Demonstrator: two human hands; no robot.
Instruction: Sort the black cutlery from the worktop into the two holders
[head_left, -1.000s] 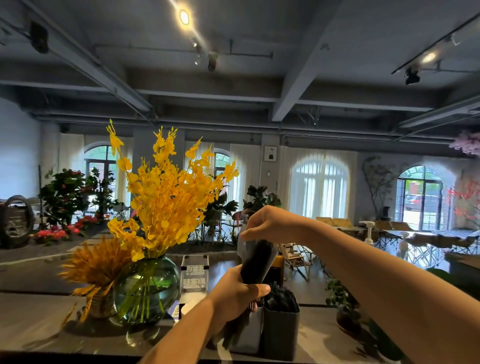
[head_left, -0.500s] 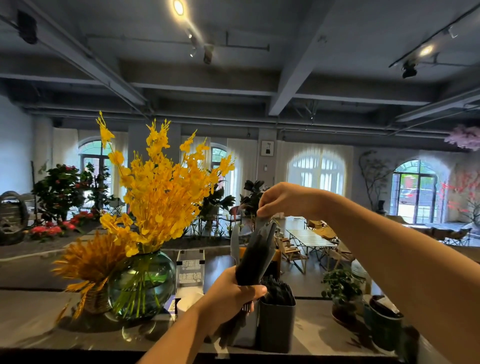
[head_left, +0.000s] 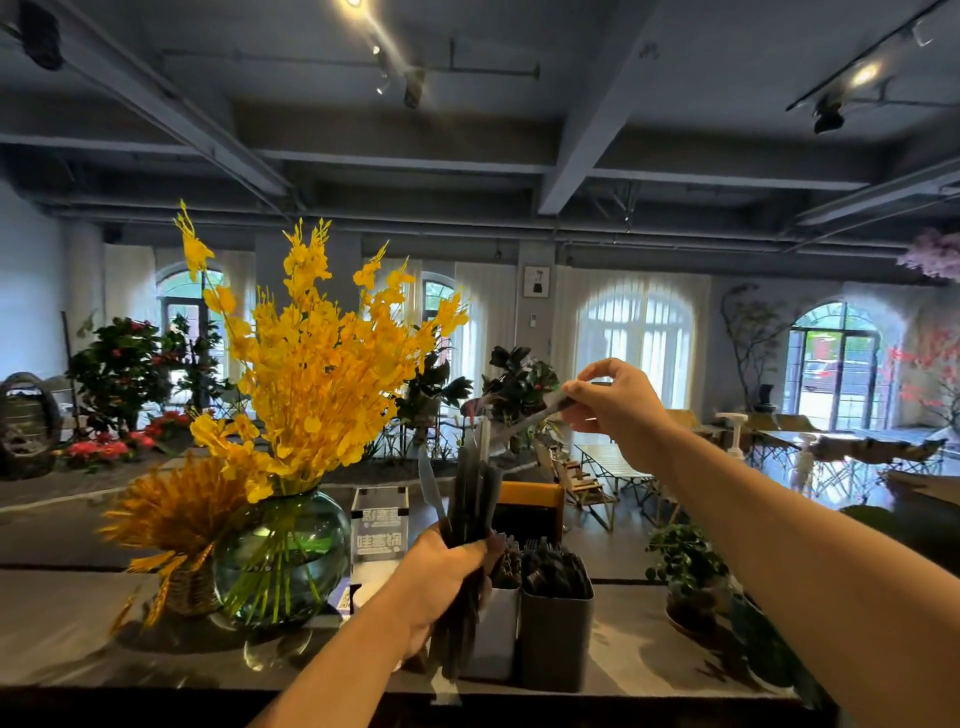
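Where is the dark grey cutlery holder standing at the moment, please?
The dark grey holder stands low centre in the head view on the worktop, directly right of the lighter holder and the left hand gripping the cutlery bundle.

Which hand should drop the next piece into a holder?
Right. The right hand pinches one black plastic cutlery piece, held clear above the two grey square holders; the left hand has its grip full with the upright cutlery bundle.
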